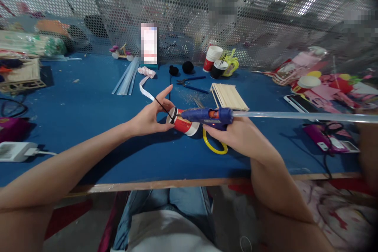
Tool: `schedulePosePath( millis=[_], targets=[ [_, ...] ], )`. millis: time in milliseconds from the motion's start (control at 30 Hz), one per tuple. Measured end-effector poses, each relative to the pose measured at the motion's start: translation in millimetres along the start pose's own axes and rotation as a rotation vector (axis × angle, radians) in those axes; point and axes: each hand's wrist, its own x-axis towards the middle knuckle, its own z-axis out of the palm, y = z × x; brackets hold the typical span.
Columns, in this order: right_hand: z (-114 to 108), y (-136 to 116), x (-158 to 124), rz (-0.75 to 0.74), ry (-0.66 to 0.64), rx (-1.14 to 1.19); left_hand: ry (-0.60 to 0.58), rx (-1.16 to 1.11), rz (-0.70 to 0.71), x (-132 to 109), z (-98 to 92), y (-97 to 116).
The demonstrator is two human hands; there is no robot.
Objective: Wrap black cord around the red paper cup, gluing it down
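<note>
My right hand (238,134) grips a blue glue gun (206,116) with a long clear glue stick (301,116) sticking out of its back to the right. The nozzle points left at the rim of a red and white paper cup (184,124) lying on its side on the blue table (88,106). My left hand (150,117) pinches a thin black strip (162,106) against the cup's rim, index finger raised. Yellow-handled scissors (214,147) lie under my right hand.
A stack of wooden sticks (230,96), pliers (190,82), clear glue sticks (126,78), white ribbon (146,86), black pompoms (187,67) and stacked cups (213,59) lie beyond. A phone (299,103) and pink craft items sit right. A white adapter (14,151) sits left. Mesh wall behind.
</note>
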Motion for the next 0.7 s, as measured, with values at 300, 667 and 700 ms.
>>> schedulePosePath(
  millis=[300,667,700],
  targets=[
    [4,5,4,0.044,0.051,0.038,-0.006,0.0,-0.016,-1,-0.4,0],
    [4,5,10,0.076,0.1,0.14,0.02,-0.075,-0.027,-1,-0.6,-2],
    [3,5,11,0.121,0.099,0.181,0.02,-0.073,-0.029,-1,-0.7,-2]
  ],
)
